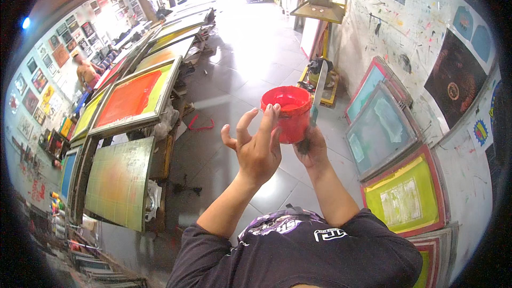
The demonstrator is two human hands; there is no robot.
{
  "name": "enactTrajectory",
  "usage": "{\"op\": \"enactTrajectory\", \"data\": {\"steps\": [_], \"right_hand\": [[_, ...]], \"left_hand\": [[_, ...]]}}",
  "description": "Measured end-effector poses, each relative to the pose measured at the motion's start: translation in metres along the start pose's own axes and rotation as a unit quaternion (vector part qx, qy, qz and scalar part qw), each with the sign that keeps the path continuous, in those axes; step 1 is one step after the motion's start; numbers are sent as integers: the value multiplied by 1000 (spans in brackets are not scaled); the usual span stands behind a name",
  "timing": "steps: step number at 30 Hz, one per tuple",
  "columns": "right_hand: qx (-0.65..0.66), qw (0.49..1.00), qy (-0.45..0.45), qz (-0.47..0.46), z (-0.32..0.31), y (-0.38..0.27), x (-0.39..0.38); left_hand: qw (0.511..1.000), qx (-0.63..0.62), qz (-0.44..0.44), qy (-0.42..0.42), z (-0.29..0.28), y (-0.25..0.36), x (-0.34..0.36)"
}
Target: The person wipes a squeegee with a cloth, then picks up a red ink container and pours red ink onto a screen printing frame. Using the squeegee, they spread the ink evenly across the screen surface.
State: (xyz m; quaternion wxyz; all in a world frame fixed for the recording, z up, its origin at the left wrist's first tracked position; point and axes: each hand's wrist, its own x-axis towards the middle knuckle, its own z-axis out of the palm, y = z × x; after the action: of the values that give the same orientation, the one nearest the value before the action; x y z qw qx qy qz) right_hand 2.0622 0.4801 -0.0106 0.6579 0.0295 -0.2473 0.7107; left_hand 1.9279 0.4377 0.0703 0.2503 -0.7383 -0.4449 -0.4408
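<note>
A red plastic tub (294, 132), its mouth tilted up and red inside, is held up in front of my chest. My right hand (313, 148) is closed against its lower right side, with dark smudges on the fingers; some of them are hidden behind the tub. Rising from that same hand, beside the tub, is a long flat pale blade (321, 82) with a teal lower part, whose full shape I cannot make out. My left hand (257, 146) is in front of the tub's left side, fingers spread and raised, their tips overlapping the red wall.
Framed printing screens stand in a row on the left bench, one (128, 98) with red over yellow. More screens lean along the right wall, including a yellow-green one (408, 197). A lamp-like metal fixture (320, 5) stands farther ahead. Another person (85, 72) is at far left.
</note>
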Motion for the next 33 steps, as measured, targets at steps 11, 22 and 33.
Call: {"op": "enactTrajectory", "data": {"steps": [11, 22, 33], "right_hand": [[-1, 999, -15, 33, 8, 2, -10], [3, 998, -16, 61, 6, -2, -22], [57, 992, -69, 84, -17, -13, -27]], "left_hand": [[996, 77, -39, 31, -9, 20, -14], [995, 32, -77, 49, -15, 36, -25], [457, -772, -437, 66, -36, 27, -46]]}}
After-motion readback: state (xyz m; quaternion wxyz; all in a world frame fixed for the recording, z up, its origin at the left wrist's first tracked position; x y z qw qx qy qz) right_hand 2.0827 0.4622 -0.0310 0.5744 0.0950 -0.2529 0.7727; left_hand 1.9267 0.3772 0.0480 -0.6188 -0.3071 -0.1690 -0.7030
